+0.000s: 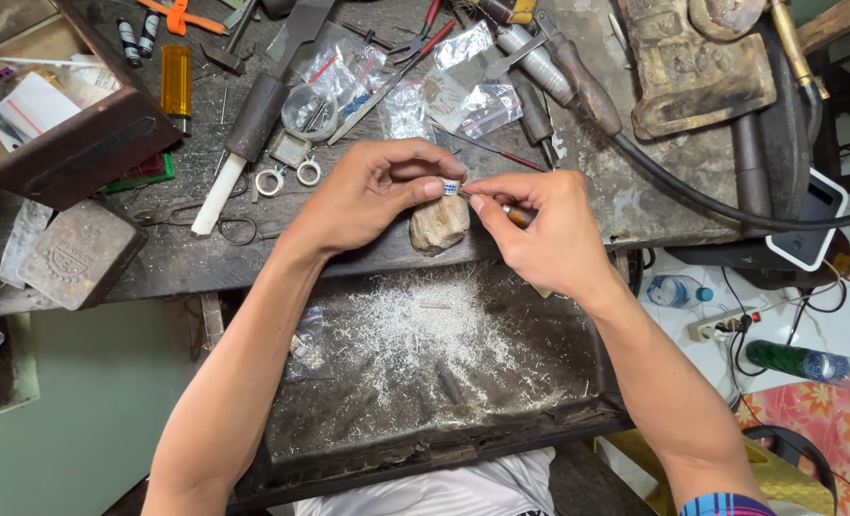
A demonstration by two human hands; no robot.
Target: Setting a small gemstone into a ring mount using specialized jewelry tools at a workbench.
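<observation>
My left hand (pixel 372 191) pinches a small silver ring with a blue patterned band (pixel 451 187) between thumb and fingertips, resting it against a worn wooden bench peg (pixel 438 226). My right hand (pixel 540 229) grips a thin pointed tool with an orange-brown handle (pixel 518 216); its tip touches the ring. Both hands meet at the front edge of the dark, scarred workbench (pixel 205 258). Below them lies a dark catch tray (pixel 425 363) covered in silvery metal filings.
Tools crowd the bench: a large file with a white handle (pixel 253 124), pliers (pixel 415 43), plastic bags (pixel 463 86), two metal rings (pixel 286 177), a yellow lighter (pixel 176 81), a metal block (pixel 81 253), an open drawer (pixel 53 115). A black hose (pixel 692 196) runs right. Bottles (pixel 678 290) lie on the floor.
</observation>
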